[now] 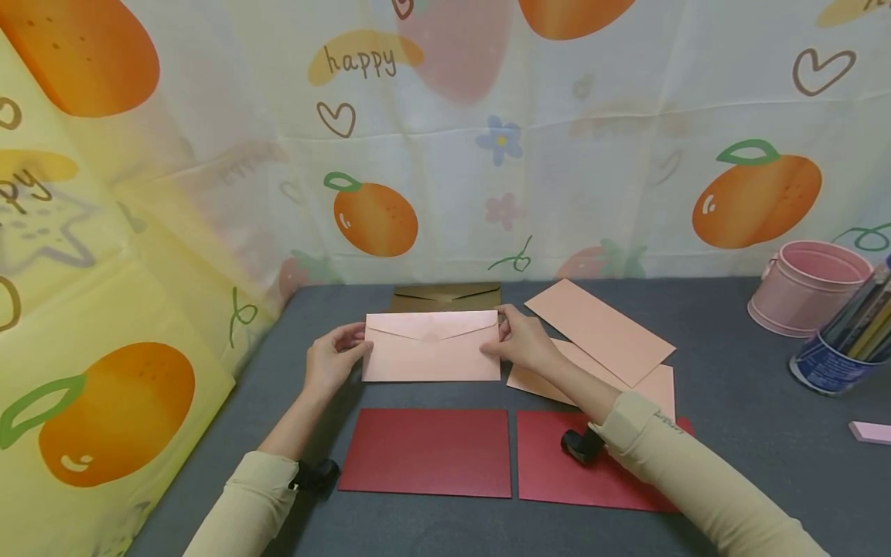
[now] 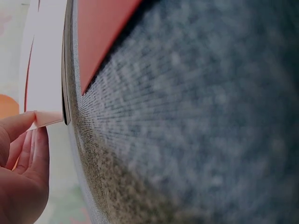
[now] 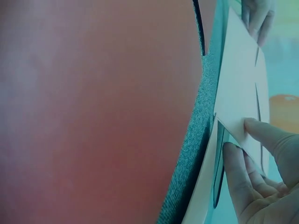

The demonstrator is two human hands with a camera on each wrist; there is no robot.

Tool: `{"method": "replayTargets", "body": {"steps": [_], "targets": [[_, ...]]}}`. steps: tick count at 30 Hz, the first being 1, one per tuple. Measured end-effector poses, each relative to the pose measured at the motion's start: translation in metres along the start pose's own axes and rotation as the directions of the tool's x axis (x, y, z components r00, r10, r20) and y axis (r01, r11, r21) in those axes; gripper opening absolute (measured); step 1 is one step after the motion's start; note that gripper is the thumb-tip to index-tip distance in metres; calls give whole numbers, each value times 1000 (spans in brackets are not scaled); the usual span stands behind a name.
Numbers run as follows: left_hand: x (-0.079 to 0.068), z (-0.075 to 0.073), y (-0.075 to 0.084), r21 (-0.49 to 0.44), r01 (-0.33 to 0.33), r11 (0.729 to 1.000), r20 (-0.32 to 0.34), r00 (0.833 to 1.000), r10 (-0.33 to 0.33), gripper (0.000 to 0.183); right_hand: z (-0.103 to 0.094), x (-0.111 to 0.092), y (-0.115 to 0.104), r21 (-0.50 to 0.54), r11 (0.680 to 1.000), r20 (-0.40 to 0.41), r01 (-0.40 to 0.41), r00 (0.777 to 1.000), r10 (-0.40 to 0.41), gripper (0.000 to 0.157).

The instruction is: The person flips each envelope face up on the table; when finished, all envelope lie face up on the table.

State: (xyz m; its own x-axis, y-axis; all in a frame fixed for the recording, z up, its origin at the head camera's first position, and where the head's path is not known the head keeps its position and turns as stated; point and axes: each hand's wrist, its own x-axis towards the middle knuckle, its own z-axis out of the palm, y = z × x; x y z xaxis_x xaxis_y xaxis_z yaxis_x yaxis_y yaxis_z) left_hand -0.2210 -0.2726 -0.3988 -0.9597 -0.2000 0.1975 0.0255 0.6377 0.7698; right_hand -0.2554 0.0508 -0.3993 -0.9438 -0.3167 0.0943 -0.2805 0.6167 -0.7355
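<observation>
A pale pink envelope [image 1: 431, 360] is held up between both hands, its flap side facing the head camera. My left hand [image 1: 330, 362] pinches its left edge, thumb in front and fingers behind. At the right edge my right hand [image 1: 527, 340] pinches it the same way. Behind its top shows an olive-brown envelope [image 1: 447, 295] on the table. In the left wrist view the pink envelope [image 2: 46, 60] stands on edge past the thumb. The right wrist view shows the right thumb on the envelope's face [image 3: 238, 88] and the fingers behind it.
Two red envelopes lie in front, one at left [image 1: 426, 452] and one at right [image 1: 557, 483] partly under the right forearm. Two more pink envelopes [image 1: 599, 329] overlap at right. Farther right stand a pink bucket [image 1: 800, 302] and a blue pen tin [image 1: 831, 363]. A patterned curtain [image 1: 445, 162] hangs behind.
</observation>
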Motion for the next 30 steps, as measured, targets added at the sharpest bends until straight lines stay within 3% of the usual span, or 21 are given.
{"method": "replayTargets", "body": {"steps": [6,14,30], "targets": [[0,0,-2,33,12,999,59,998,-14,38,1,3,0,-14,999,58,-42,997,42,79],[-1,0,-7,38,-9,999,164,986,3,41,-2,7,0,-26,995,149,-100,983,103,77],[-3,2,-10,89,-50,995,293,956,22,45,-4,12,2,-30,991,184,-133,973,136,75]]}}
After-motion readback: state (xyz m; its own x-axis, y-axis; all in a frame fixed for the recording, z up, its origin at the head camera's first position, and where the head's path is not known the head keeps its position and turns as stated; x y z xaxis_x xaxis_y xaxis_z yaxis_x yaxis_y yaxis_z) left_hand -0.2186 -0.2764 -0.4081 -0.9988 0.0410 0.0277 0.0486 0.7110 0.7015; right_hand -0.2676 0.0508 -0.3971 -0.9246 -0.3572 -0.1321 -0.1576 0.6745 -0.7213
